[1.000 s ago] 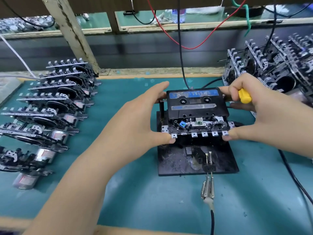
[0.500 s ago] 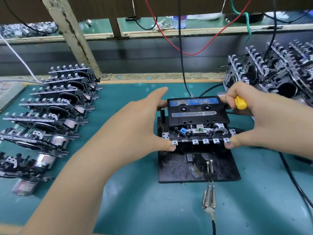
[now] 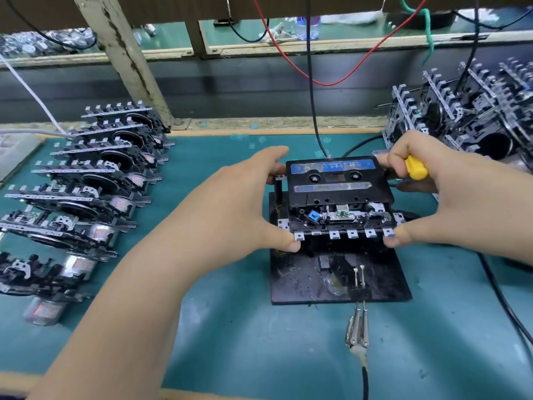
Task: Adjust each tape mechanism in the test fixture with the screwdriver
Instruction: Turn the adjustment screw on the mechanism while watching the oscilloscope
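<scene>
Mechanism (image 3: 340,219) with cassette (image 3: 337,180) on fixture (image 3: 331,278), pinched front and back by left hand (image 3: 230,209) and right hand (image 3: 461,197); screwdriver (image 3: 415,168) tucked under right fingers, not yet applied. Row (image 3: 86,180) at left, pile (image 3: 473,116) at right: adjusted or waiting, cannot tell.

1. Test fixture (image 3: 331,281): centre of counter (image 3: 230,342).
2. Tape mechanism (image 3: 340,220): on fixture, cassette (image 3: 334,180) on top.
3. Mechanism row (image 3: 86,183): left.
4. Mechanism stack (image 3: 473,116): right rear.
5. Clip lead (image 3: 357,336): before fixture.
</scene>
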`<action>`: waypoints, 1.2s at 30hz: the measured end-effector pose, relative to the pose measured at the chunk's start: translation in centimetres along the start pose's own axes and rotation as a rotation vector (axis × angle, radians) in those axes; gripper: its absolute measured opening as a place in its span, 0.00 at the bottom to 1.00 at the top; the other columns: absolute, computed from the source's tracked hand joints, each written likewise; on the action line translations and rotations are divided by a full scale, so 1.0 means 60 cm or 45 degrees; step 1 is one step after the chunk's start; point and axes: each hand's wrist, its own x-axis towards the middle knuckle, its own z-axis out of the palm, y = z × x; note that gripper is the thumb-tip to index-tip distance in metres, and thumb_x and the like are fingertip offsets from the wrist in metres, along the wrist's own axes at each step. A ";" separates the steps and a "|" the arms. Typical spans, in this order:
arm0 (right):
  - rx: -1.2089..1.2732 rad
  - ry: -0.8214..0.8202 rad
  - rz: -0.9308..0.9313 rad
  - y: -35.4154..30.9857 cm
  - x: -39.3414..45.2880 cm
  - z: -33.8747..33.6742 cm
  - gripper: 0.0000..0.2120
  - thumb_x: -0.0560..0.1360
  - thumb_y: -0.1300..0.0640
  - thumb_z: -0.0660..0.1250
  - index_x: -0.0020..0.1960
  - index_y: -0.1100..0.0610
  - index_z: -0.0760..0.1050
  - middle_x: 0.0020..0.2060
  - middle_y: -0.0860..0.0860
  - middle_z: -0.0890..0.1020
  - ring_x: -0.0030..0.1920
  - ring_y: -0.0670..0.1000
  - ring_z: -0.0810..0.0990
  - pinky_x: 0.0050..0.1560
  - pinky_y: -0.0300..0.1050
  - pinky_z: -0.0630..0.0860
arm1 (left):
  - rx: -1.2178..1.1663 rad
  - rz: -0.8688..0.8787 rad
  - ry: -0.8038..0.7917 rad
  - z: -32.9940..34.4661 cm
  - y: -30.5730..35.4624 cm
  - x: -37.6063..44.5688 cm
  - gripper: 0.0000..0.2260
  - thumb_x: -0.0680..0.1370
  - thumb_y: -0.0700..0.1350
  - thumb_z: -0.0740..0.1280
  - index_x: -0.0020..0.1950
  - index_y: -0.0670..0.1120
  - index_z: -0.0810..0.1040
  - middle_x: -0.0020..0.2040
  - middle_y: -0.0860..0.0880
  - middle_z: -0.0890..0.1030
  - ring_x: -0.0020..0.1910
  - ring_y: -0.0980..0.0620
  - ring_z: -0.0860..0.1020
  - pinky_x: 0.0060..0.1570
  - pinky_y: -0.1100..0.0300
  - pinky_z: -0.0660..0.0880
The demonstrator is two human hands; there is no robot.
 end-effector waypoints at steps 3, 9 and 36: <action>0.048 0.002 -0.025 -0.002 -0.006 0.002 0.34 0.50 0.34 0.78 0.50 0.37 0.64 0.58 0.51 0.82 0.53 0.60 0.84 0.52 0.60 0.79 | -0.084 0.013 0.016 0.006 -0.007 -0.002 0.54 0.61 0.53 0.84 0.80 0.61 0.57 0.72 0.66 0.69 0.70 0.68 0.66 0.65 0.66 0.63; 0.148 0.044 -0.005 -0.003 -0.012 0.007 0.33 0.53 0.40 0.80 0.50 0.39 0.64 0.60 0.45 0.80 0.55 0.55 0.83 0.54 0.60 0.78 | -0.190 0.031 0.073 0.015 -0.014 -0.008 0.53 0.61 0.52 0.83 0.80 0.61 0.58 0.69 0.69 0.68 0.70 0.71 0.66 0.68 0.67 0.63; 0.275 0.014 0.022 0.009 -0.013 0.012 0.37 0.50 0.33 0.77 0.53 0.39 0.65 0.63 0.34 0.76 0.58 0.45 0.82 0.57 0.63 0.78 | 0.060 0.318 0.226 0.082 0.017 -0.059 0.45 0.68 0.54 0.80 0.75 0.72 0.55 0.81 0.60 0.36 0.82 0.52 0.42 0.76 0.41 0.61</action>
